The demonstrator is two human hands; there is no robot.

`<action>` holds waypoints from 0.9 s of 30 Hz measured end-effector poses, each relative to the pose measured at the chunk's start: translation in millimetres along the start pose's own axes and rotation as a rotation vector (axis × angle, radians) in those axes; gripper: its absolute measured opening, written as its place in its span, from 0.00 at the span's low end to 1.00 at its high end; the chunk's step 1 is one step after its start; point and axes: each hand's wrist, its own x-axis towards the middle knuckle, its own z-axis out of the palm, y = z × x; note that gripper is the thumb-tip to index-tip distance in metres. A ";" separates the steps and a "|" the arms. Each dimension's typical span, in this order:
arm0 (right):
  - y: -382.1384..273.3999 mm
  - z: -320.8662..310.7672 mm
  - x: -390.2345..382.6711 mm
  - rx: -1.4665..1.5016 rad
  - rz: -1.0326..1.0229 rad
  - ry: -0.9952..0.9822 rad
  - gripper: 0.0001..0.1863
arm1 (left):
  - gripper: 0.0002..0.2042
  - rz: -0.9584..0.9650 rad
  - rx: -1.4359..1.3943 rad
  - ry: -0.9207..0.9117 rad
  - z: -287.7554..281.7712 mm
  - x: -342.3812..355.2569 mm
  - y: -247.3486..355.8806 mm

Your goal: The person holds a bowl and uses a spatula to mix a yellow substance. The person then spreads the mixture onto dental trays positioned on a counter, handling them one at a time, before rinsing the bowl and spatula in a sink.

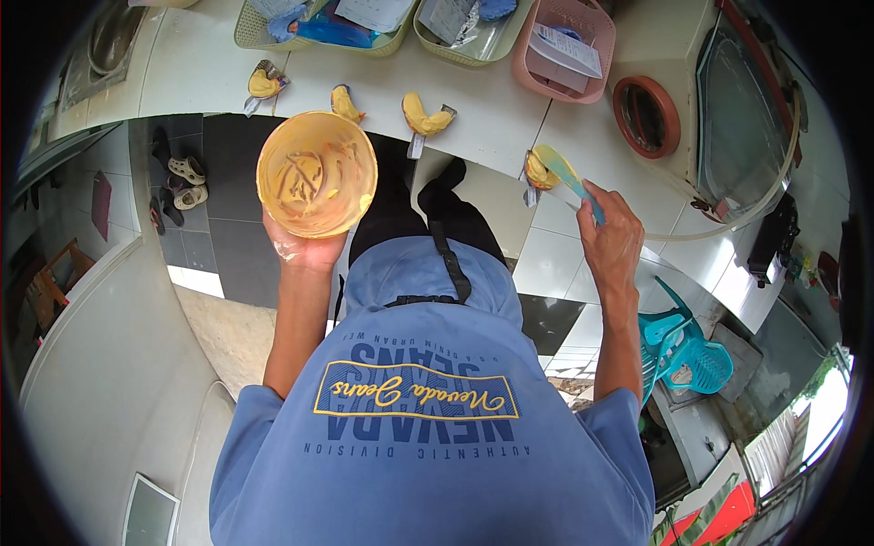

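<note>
My left hand [311, 251] is under a yellow mixing bowl [274, 164], gripping it from below. The bowl is tipped so its inside shows, smeared with yellow paste. A whitish smear marks that hand near the wrist. In my right hand [612, 225] is a teal spatula [576, 180], its blade laid on or just over a yellow, paste-filled dental impression [539, 173] at the counter's front edge. Whether blade and paste touch is hard to tell. Farther left are a curved yellow impression [424, 116], a smaller one [345, 104] and another [265, 84], some with paper tags.
Along the back of the white counter [482, 91] stand green baskets [401, 41] and a pink basket [604, 68] with papers. A machine with a red-brown ring [676, 116] and a hose [719, 234] is at right. Teal plastic chairs [701, 366] stand lower right; shoes [188, 169] lie at left.
</note>
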 end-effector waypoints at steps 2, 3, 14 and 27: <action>4.5 1.1 -1.3 0.009 0.008 0.022 0.14 | 0.27 0.009 0.020 0.041 2.7 0.8 -1.3; 6.2 1.4 -2.0 0.018 0.016 0.044 0.14 | 0.29 0.019 0.041 0.083 4.9 0.9 -2.0; 6.4 -2.3 -6.4 0.092 0.130 -0.034 0.15 | 0.27 0.016 0.047 0.037 8.3 -4.6 -3.0; 27.1 19.3 -39.3 0.202 0.140 -0.004 0.14 | 0.28 -0.041 0.107 -0.061 12.1 -13.7 -19.3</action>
